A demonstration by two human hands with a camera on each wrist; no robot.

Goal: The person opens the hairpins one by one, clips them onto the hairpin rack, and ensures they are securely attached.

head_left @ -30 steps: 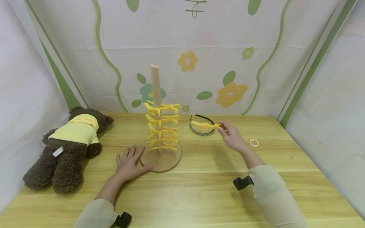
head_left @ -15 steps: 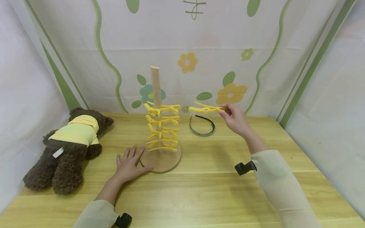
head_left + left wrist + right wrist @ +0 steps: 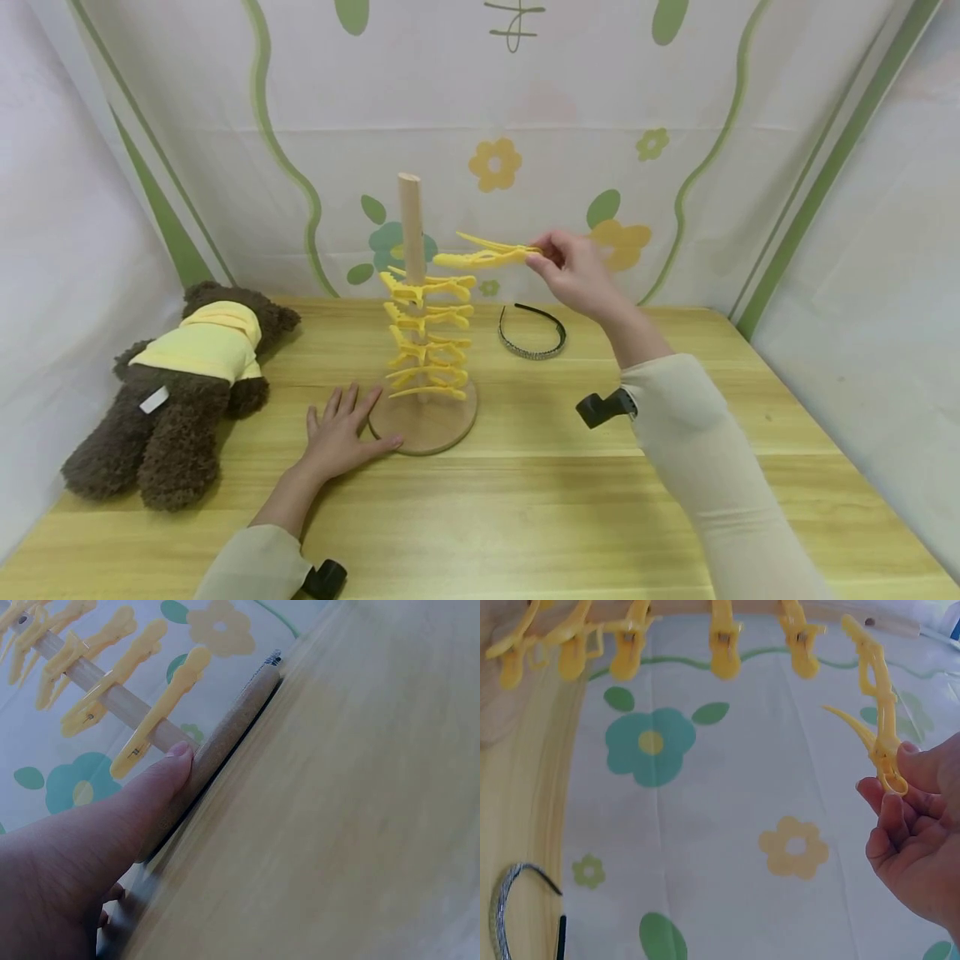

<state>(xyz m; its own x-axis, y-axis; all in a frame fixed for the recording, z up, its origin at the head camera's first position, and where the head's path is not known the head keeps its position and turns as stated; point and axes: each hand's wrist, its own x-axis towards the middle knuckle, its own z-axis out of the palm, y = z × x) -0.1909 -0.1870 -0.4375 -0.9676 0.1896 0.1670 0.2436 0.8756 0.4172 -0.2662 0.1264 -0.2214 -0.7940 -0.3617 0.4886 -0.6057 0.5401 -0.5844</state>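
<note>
My right hand [image 3: 573, 271] pinches the tail of a yellow hair clip [image 3: 486, 252], held level in the air with its open jaws pointing at the wooden post [image 3: 410, 221], just above the several yellow clips [image 3: 427, 333] clamped on it. The right wrist view shows the same held clip [image 3: 876, 727] close to the post with its row of clips [image 3: 724, 637]. My left hand [image 3: 339, 433] lies flat on the table, fingers touching the stand's round wooden base [image 3: 423, 425]; in the left wrist view a fingertip [image 3: 176, 761] touches the base rim [image 3: 240, 720].
A brown teddy bear [image 3: 180, 383] in a yellow shirt lies at the table's left. A dark studded headband [image 3: 532, 333] lies right of the stand. A flowered cloth backdrop [image 3: 675, 125] closes the back and sides.
My right hand lifted the yellow clip from beside the headband and carried it up and left toward the post. The left hand has stayed on the base.
</note>
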